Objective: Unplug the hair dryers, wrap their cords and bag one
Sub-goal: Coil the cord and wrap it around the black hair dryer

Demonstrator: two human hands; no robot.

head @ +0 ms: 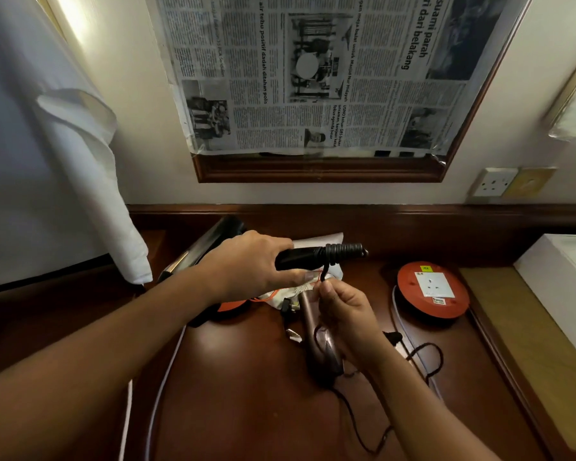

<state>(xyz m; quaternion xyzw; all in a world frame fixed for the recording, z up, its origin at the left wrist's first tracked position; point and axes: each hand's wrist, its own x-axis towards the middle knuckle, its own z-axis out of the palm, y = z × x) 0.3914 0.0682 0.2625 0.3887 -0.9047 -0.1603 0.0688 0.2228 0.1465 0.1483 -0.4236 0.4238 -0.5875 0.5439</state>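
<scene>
Cord (black) perhaps half-wrapped.

So the left hand has a hair dryer handle held above the bench, cord coiled on it just right of the fingers. The right hand pinches the cord below, over a second dryer. Extension reel sits right of both hands.

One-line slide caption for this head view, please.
Left hand holds a black hair dryer while right hand winds its cord around the handle.
</scene>
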